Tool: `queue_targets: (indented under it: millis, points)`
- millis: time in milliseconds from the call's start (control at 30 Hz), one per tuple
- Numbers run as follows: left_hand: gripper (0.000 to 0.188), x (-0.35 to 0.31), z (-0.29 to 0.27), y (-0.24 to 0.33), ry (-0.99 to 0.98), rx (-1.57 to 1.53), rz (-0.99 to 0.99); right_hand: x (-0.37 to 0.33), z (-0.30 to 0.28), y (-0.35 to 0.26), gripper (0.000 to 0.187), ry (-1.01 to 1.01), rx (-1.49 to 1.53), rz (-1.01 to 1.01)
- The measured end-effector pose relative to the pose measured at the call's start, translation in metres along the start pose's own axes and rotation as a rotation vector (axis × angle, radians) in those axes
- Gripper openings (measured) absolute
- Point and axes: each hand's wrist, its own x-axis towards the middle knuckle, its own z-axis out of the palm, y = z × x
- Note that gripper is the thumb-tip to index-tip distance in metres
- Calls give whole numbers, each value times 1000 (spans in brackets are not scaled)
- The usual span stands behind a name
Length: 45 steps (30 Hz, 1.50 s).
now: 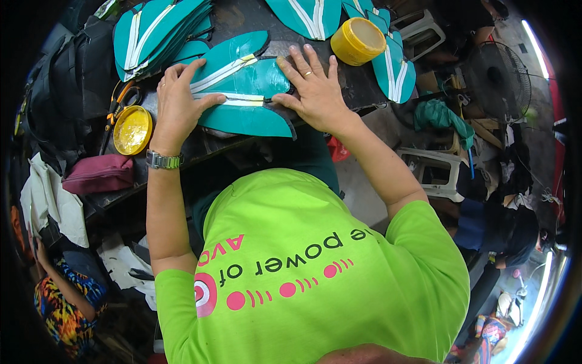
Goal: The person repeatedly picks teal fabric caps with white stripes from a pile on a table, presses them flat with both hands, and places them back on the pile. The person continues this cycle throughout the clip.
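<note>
A teal, petal-shaped panel point(247, 85) with two white strips and dark trim lies flat on the dark worktable. My left hand point(179, 97) grips its left end, the thumb on the lower strip and the fingers along the far edge. On its right side my right hand point(315, 91) rests with fingers spread, thumb and index fingertip touching the panel by the trim. Just beyond the right hand stands an uncovered yellow tub point(357, 41) of pale paste. Its yellow lid point(132, 130) seems to lie to the left, smeared inside.
Matching teal panels point(159, 36) are stacked at the far left; more point(395, 73) lie to the right. Scissors point(124, 97) and a maroon pouch point(99, 174) are left of my hand. A fan point(498, 82) and white stools point(431, 173) stand right. Another person's arm point(65, 285) shows lower left.
</note>
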Motion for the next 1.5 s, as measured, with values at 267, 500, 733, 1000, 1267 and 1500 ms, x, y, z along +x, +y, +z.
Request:
queue_targets:
  millis: [267,500,733,1000,1267,1500]
  points:
    - [91,2,-7,14,9,-79,-50,20,0,-22,78,-61,28,-90]
    - [73,-2,-14,2,-97,-289,-173,8,-40,-17,69,-97,356,-74]
    - [37,-36,-11,18,347,-1331,-372,-40,-97,-22,90,327,1288,158]
    - [40,-34,28,85,245,-1660,-260,-25,-75,-61,100,370,1628,82]
    - [39,-21,42,94,-115,-1346,-67,-2,-79,-21,99,614,1637,261]
    - [32,-28,29,69,63,-95,203,78,-102,102,103,705,1501,269]
